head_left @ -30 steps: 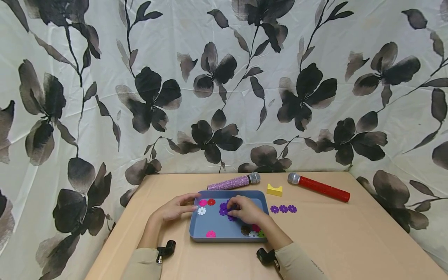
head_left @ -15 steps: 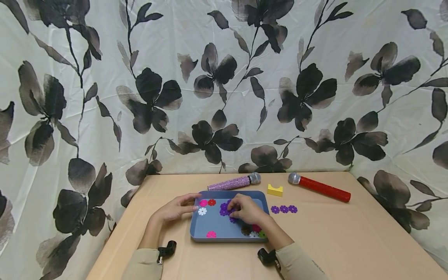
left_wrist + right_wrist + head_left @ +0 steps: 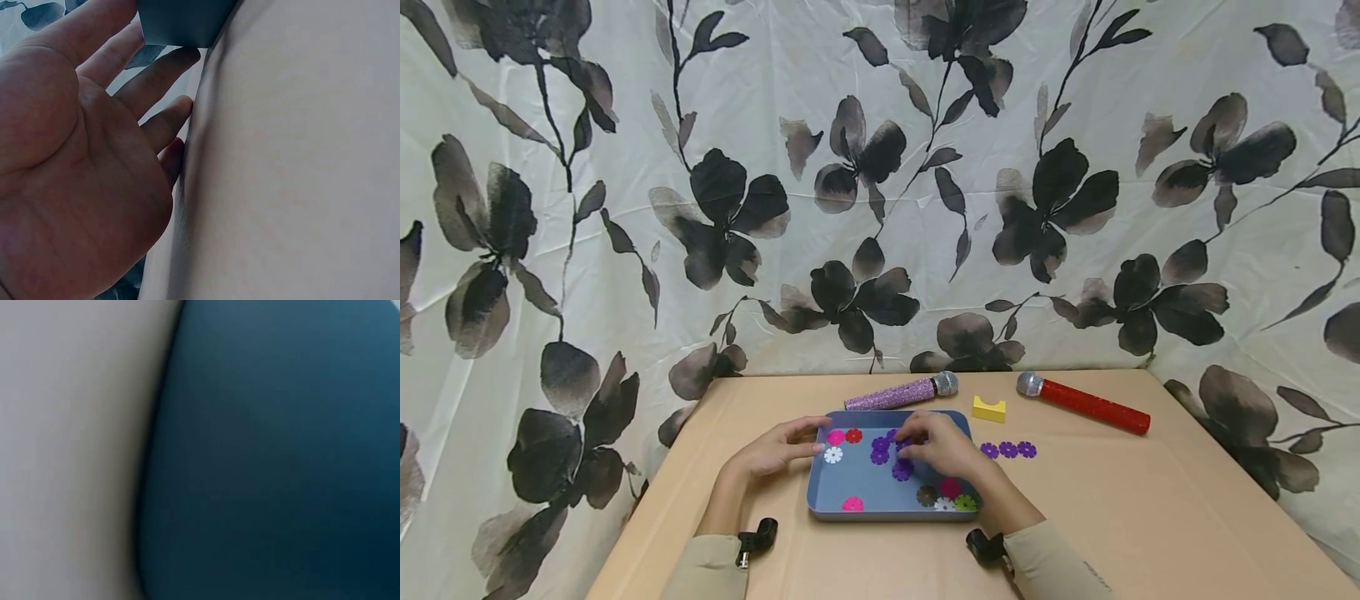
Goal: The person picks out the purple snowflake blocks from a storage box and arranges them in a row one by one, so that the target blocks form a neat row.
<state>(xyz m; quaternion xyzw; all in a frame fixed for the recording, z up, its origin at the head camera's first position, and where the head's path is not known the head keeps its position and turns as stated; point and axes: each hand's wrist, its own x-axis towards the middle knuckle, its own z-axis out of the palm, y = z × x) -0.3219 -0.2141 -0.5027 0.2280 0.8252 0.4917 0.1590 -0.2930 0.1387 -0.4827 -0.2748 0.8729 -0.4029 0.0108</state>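
Note:
A blue-grey tray holds several small flower-shaped discs. My left hand rests against its left edge, fingers mostly straight, thumb at the rim; in the left wrist view the fingertips meet the tray corner and the palm faces the camera. Over the tray's far right part, my right hand pinches a purple flower disc between thumb and forefinger, partly hidden by the fingers. Other purple flower discs lie beside and below the fingertips. The right wrist view shows only the blurred tray side, no hand.
Pink, red and white discs lie at the tray's left; brown, white, green and pink ones at its near right. Outside are three purple discs, a yellow block, a purple microphone and a red microphone.
My right hand has shifted slightly right and up from the purple discs, uncovering more of them and the discs in the tray's near right corner. My left hand stays put.

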